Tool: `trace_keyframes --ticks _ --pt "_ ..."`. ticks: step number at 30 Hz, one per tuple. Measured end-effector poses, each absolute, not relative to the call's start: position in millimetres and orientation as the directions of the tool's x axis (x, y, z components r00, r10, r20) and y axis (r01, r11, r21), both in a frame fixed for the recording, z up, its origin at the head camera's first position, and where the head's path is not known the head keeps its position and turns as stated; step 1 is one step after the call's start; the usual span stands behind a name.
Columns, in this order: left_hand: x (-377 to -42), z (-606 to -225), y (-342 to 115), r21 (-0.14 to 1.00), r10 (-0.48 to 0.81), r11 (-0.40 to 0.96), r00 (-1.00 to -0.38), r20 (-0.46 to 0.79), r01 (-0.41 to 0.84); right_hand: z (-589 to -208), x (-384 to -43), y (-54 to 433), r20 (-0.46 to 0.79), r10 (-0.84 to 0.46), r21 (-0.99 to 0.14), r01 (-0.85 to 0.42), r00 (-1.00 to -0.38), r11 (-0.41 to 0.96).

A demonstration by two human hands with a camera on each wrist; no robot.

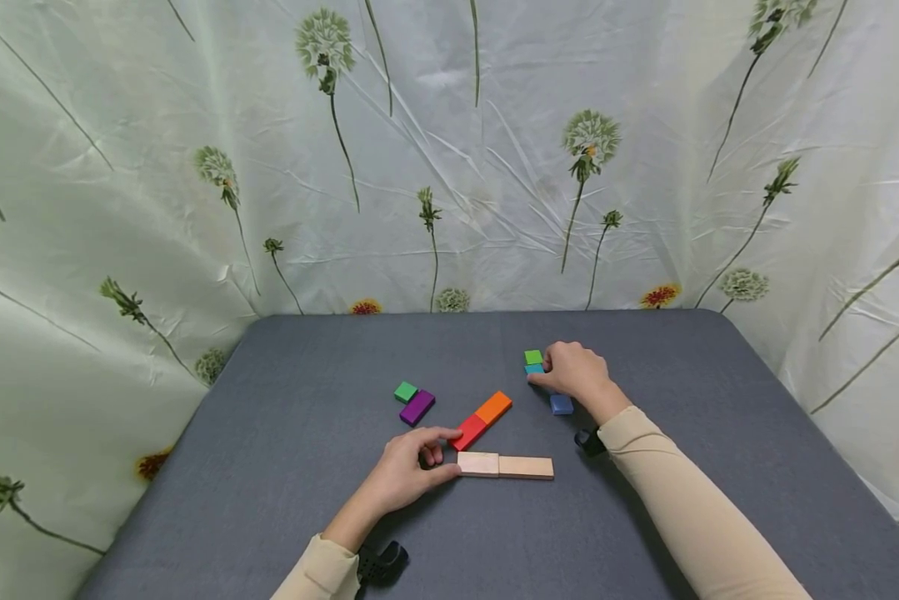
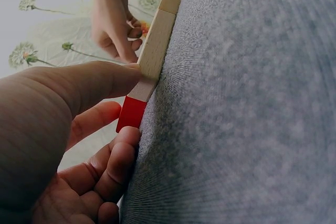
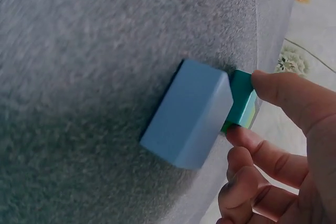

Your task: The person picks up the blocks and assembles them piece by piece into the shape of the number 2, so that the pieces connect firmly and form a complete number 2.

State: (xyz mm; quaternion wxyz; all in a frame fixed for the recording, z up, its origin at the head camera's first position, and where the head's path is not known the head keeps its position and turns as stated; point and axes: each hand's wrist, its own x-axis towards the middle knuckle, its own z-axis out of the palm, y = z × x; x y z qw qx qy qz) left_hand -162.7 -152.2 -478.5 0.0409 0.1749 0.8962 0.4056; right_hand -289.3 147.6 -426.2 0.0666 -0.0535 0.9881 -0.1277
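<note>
My right hand (image 1: 575,368) pinches a teal block (image 3: 241,98) between thumb and index finger. A light green block (image 1: 533,357) lies against its far side, and a blue block (image 1: 561,405) sits nearer. My left hand (image 1: 404,468) touches two blocks: its thumb rests on the end of a pale wooden block (image 1: 478,464), and its index finger reaches the red block (image 1: 467,432). The left hand's other fingers are loosely curled in the left wrist view. A second wooden block (image 1: 526,468) continues the row to the right. An orange block (image 1: 493,407) extends the red one diagonally.
A green block (image 1: 406,392) touches a purple block (image 1: 417,407) left of the orange and red pair. Everything lies on a grey cloth-covered table (image 1: 307,375). Behind it hangs a pale curtain (image 1: 494,167) with a dandelion print.
</note>
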Motion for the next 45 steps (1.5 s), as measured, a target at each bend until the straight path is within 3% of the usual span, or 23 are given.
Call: trace_keyframes --ticks 31,45 --pt "-163 -478 -152 0.739 0.341 0.620 -0.939 0.051 0.265 -420 -283 127 -0.153 -0.348 -0.299 -0.292 -0.925 0.908" --pt "-163 -477 -152 0.735 0.351 0.619 -0.935 0.054 0.275 -421 -282 119 -0.152 -0.376 -0.306 -0.318 -0.914 0.897"
